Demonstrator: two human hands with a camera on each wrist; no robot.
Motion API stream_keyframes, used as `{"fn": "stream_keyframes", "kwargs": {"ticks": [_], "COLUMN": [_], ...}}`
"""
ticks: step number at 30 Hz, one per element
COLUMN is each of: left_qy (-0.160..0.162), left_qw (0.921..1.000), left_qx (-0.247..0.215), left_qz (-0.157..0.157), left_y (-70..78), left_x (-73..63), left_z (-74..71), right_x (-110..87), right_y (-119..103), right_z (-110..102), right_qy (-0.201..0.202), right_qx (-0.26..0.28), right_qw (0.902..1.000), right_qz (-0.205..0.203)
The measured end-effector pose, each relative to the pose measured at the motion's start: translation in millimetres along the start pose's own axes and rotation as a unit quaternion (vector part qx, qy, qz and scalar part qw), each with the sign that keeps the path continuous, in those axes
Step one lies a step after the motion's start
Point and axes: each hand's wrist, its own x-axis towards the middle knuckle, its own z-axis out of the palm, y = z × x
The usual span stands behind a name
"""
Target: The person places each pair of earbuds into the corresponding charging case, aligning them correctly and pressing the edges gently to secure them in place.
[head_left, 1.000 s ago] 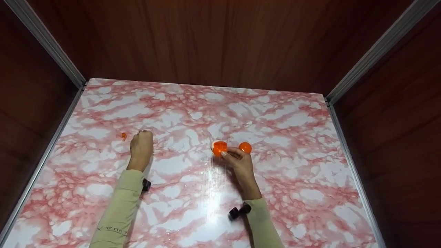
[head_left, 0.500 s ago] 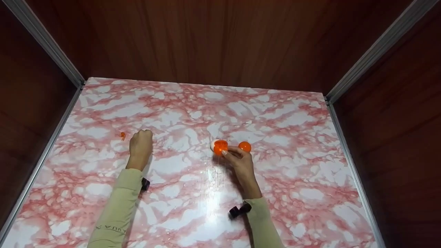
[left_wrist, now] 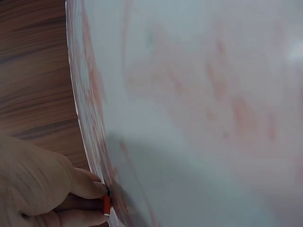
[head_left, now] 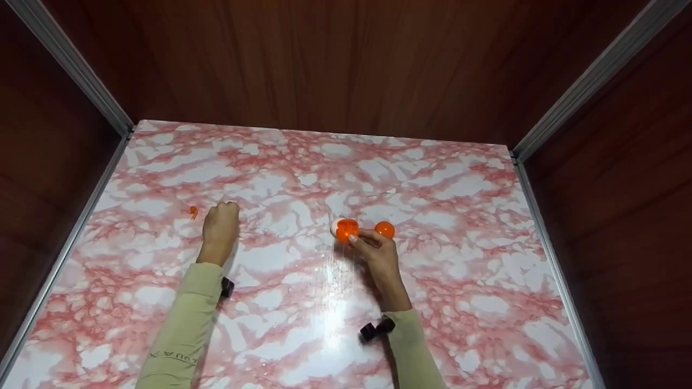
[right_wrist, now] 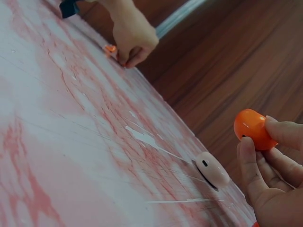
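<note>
My left hand (head_left: 220, 231) is low over the left part of the table, knuckles up. In the left wrist view its thumb and fingers pinch a small orange earbud (left_wrist: 106, 204) with a silvery end; most of it is hidden. Just left of that hand lies another orange earbud (head_left: 193, 212). My right hand (head_left: 378, 259) holds a glossy orange rounded case (right_wrist: 253, 128) between thumb and fingers; from the head its hollowed inside shows. Behind it on the table sits a white rounded charging case (right_wrist: 213, 171) with a dark port. A round orange piece (head_left: 384, 229) lies beside the right hand's knuckles.
The table (head_left: 281, 162) has a red and white marbled, shiny top. Dark wooden panels (head_left: 324, 65) stand at its back and sides, with metal strips (head_left: 551, 259) along the side edges. Black camera mounts (head_left: 376, 328) sit at both wrists.
</note>
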Motion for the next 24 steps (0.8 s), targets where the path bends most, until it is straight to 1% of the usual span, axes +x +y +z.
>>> {"fn": "stream_keyframes", "kwargs": {"ticks": [4, 8, 12, 15, 17, 18, 19, 20, 21, 22, 23, 24], "left_qy": [-0.005, -0.004, 0.001, 0.007, 0.014, 0.02, 0.022, 0.021, 0.02, 0.02, 0.02, 0.021], "left_qw": [1.0, 1.0, 0.9997, 0.9986, 0.998, 0.9983, 0.9991, 0.9986, 0.9959, 0.9906, 0.9819, 0.9686], "left_qx": [0.0, -0.001, 0.021, 0.047, 0.052, 0.039, 0.008, -0.036, -0.084, -0.134, -0.188, -0.247], "left_qz": [0.003, 0.003, 0.012, 0.023, 0.034, 0.038, 0.036, 0.032, 0.025, 0.015, 0.0, -0.02], "left_y": [0.2, -0.6, -2.1, -2.5, -2.6, -2.6, -2.6, -2.7, -2.5, -2.4, -2.1, -1.4], "left_x": [0.5, 0.1, -0.6, -0.4, 0.2, 0.7, 1.4, 1.9, 2.3, 2.6, 2.8, 3.0], "left_z": [-0.5, -0.3, 0.8, 1.0, 0.7, 0.5, 0.2, -0.2, -0.8, -1.4, -2.1, -2.8], "right_x": [0.4, -0.2, -0.5, -0.3, 0.2, 0.3, 0.5, 0.8, 1.0, 1.0, 1.1, 1.2], "right_y": [0.9, 2.0, 2.5, 2.1, 2.1, 2.1, 2.1, 2.2, 2.2, 2.3, 2.4, 2.7], "right_z": [0.3, 0.7, 1.5, 2.2, 2.3, 2.2, 2.3, 2.3, 2.3, 2.3, 2.3, 2.2], "right_qy": [0.003, 0.002, -0.001, -0.003, -0.004, -0.004, -0.004, -0.005, -0.007, -0.007, -0.007, -0.008], "right_qx": [-0.004, 0.0, 0.008, 0.014, 0.013, 0.012, 0.011, 0.012, 0.011, 0.009, 0.009, 0.009], "right_qw": [1.0, 1.0, 1.0, 0.9999, 0.9999, 0.9999, 0.9999, 0.9999, 0.9999, 0.9999, 0.9999, 0.9999], "right_qz": [0.001, 0.005, 0.003, 0.002, 0.002, 0.002, 0.002, 0.001, -0.001, -0.002, -0.002, -0.002]}}
